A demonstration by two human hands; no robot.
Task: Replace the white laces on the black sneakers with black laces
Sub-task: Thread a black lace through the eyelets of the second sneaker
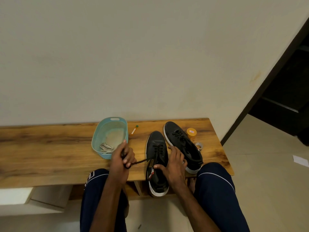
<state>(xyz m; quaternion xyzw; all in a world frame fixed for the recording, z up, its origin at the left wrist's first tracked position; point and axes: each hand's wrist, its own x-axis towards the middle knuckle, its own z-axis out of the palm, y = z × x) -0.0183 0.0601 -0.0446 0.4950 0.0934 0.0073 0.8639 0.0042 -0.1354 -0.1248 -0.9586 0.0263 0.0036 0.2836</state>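
Head view: left hand (121, 159) is fisted round the free end of a black cord lace (142, 162), pulling it out to the left, strand taut btwn fist & shoe. Right hand (173, 164) grips the nearer black low-top sneaker w/ white sole (156, 139) at the collar, thumb across the tongue area, fingers curled over the far side. That shoe lies toe-away on the long wooden bench (50, 148), heel hanging over the front edge btwn the person's knees. Lower eyelets already carry black crossings.

The second black sneaker (173, 131), just beside it on the right, looks fully laced in black. The old flat white laces (106, 147) sit in the pale teal plastic basket (100, 134), left of the shoes.

Judgement: task prob. near its end, step in hand = drawing slack through the upper eyelets of the near shoe. To do it well:
- keep the right hand pinning the shoe so the pull doesn't drag it off the edge, esp. w/ the heel unsupported
- pull along the eyelet line, not upward, so crossings tighten evenly
- check both ends come out equal length before the last eyelets; the other end isn't clearly visible
- don't over-tighten, tongue should stay flat & centred.
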